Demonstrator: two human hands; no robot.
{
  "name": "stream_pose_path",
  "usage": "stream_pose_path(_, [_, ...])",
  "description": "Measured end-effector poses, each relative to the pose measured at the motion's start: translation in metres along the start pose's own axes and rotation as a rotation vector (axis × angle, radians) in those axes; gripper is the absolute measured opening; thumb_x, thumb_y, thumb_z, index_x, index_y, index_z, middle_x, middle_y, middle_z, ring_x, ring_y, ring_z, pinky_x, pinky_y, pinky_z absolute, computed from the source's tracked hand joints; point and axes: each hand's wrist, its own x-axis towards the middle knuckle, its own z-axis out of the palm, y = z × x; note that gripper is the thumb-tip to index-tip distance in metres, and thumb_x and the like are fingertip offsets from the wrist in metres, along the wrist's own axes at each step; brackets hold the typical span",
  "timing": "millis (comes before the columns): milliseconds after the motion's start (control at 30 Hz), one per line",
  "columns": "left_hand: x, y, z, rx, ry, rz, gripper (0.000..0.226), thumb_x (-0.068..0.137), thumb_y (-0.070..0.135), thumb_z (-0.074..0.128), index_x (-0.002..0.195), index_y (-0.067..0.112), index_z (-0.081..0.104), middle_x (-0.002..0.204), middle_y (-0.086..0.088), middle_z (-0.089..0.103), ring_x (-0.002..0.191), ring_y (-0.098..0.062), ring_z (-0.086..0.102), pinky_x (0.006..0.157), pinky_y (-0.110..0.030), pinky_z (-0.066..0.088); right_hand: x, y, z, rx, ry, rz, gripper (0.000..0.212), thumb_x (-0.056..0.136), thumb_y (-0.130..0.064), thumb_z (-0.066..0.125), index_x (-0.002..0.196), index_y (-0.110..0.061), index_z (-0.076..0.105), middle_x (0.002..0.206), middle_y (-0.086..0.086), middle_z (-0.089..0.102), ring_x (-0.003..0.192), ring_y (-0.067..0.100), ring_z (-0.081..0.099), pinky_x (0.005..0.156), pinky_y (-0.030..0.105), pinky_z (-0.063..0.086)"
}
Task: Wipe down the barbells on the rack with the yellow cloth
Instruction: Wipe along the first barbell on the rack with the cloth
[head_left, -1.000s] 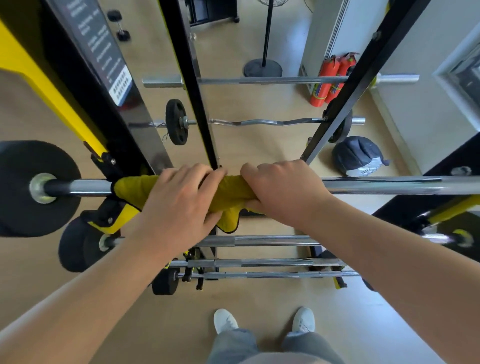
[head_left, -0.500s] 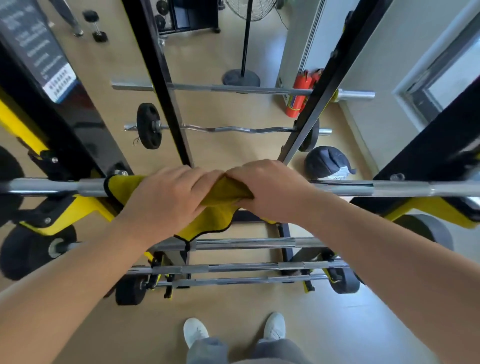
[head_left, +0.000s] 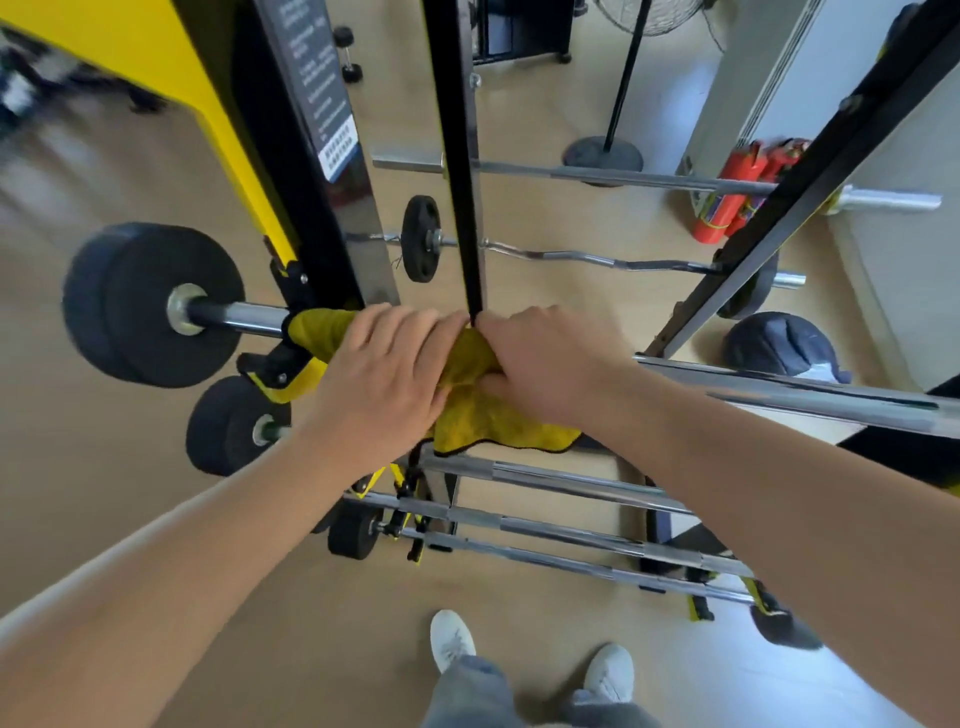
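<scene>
A chrome barbell lies across the black and yellow rack at chest height, with black plates on its left end. The yellow cloth is wrapped over the bar near the left upright. My left hand and my right hand sit side by side on the cloth, both closed around it and the bar. A loose corner of the cloth hangs below the bar. Several more chrome bars rest on lower pegs, and a curl bar and a straight bar hang behind.
Two black slanted uprights cross the view just beyond my hands. On the tan floor stand a fan base, red fire extinguishers and a dark bag. My white shoes are below the lowest bars.
The view has swung right to left, bringing the left plates back into sight. Both hands stay clamped on the cloth near the left upright, and more cloth now hangs bunched under the bar.
</scene>
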Motion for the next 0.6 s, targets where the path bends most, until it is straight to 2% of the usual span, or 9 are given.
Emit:
stream_pose_path(100, [0.007, 0.009, 0.003, 0.024, 0.016, -0.035, 0.060, 0.101, 0.050, 0.043, 0.139, 0.004, 0.041, 0.120, -0.017, 0.054, 0.109, -0.036, 0.052, 0.102, -0.049, 0.037, -0.012, 0.013, 0.000, -0.054, -0.024, 0.022, 0.032, 0.098, -0.049, 0.051, 0.114, -0.023, 0.043, 0.067, -0.006, 0.035, 0.063, 0.024, 0.042, 0.052, 0.033, 0.034])
stream_pose_path(167, [0.025, 0.005, -0.005, 0.009, -0.024, 0.019, 0.061, 0.101, 0.061, 0.027, 0.124, 0.009, 0.052, 0.101, -0.011, 0.061, 0.089, -0.030, 0.061, 0.079, -0.043, 0.047, -0.023, 0.023, -0.002, -0.062, -0.057, 0.058, 0.029, 0.098, -0.051, 0.050, 0.105, -0.026, 0.037, 0.067, -0.005, 0.034, 0.063, 0.025, 0.040, 0.054, 0.034, 0.033])
stream_pose_path(233, [0.042, -0.004, -0.014, -0.046, -0.067, 0.114, 0.066, 0.101, 0.063, 0.011, 0.103, 0.017, 0.057, 0.075, -0.002, 0.061, 0.061, -0.022, 0.060, 0.055, -0.032, 0.046, -0.029, 0.028, -0.005, -0.058, -0.077, 0.067, 0.030, 0.097, -0.053, 0.049, 0.100, -0.028, 0.032, 0.067, -0.005, 0.035, 0.061, 0.024, 0.041, 0.055, 0.034, 0.036])
stream_pose_path(267, [0.050, -0.008, -0.021, -0.111, -0.083, 0.134, 0.068, 0.101, 0.063, 0.005, 0.095, 0.020, 0.057, 0.066, 0.002, 0.058, 0.053, -0.020, 0.056, 0.051, -0.030, 0.044, -0.028, 0.028, -0.006, -0.061, -0.085, 0.065, 0.030, 0.097, -0.053, 0.049, 0.100, -0.028, 0.033, 0.068, -0.005, 0.037, 0.062, 0.023, 0.042, 0.056, 0.034, 0.039])
stream_pose_path(400, [0.080, -0.011, -0.030, -0.456, -0.401, 0.016, 0.070, 0.100, 0.061, 0.009, 0.071, 0.017, 0.056, 0.064, -0.003, 0.054, 0.060, -0.015, 0.055, 0.066, -0.037, 0.045, -0.014, 0.017, -0.006, -0.038, -0.140, 0.127, 0.025, 0.093, -0.049, 0.054, 0.095, -0.027, 0.041, 0.072, -0.002, 0.043, 0.063, 0.020, 0.044, 0.058, 0.034, 0.045])
stream_pose_path(433, [0.081, -0.008, -0.029, -0.466, -0.407, -0.028, 0.068, 0.101, 0.058, 0.011, 0.066, 0.017, 0.053, 0.064, -0.004, 0.053, 0.059, -0.015, 0.054, 0.065, -0.037, 0.043, -0.009, 0.013, -0.005, -0.035, -0.144, 0.147, 0.021, 0.092, -0.044, 0.055, 0.093, -0.026, 0.045, 0.072, -0.002, 0.044, 0.061, 0.018, 0.042, 0.056, 0.033, 0.042])
stream_pose_path(467, [0.078, -0.006, -0.025, -0.417, -0.318, -0.053, 0.066, 0.103, 0.055, 0.013, 0.061, 0.019, 0.048, 0.060, -0.003, 0.050, 0.055, -0.014, 0.051, 0.061, -0.035, 0.043, -0.004, 0.009, -0.005, -0.029, -0.148, 0.173, 0.017, 0.091, -0.040, 0.055, 0.091, -0.024, 0.049, 0.072, -0.001, 0.046, 0.060, 0.016, 0.042, 0.054, 0.031, 0.040])
stream_pose_path(533, [0.060, 0.007, -0.016, -0.203, 0.027, -0.117, 0.063, 0.106, 0.045, 0.016, 0.055, 0.020, 0.042, 0.050, 0.001, 0.043, 0.043, -0.015, 0.042, 0.051, -0.031, 0.043, 0.003, 0.004, -0.008, 0.019, -0.196, 0.227, 0.016, 0.090, -0.035, 0.057, 0.083, -0.021, 0.055, 0.074, 0.000, 0.051, 0.061, 0.016, 0.047, 0.049, 0.029, 0.037])
stream_pose_path(600, [0.041, 0.029, 0.000, -0.120, 0.207, -0.240, 0.057, 0.105, 0.038, 0.017, 0.064, 0.017, 0.051, 0.057, 0.000, 0.047, 0.053, -0.020, 0.043, 0.059, -0.035, 0.042, 0.009, 0.004, -0.014, 0.081, -0.277, 0.233, 0.020, 0.090, -0.036, 0.056, 0.079, -0.019, 0.058, 0.074, 0.001, 0.056, 0.062, 0.015, 0.053, 0.048, 0.027, 0.038])
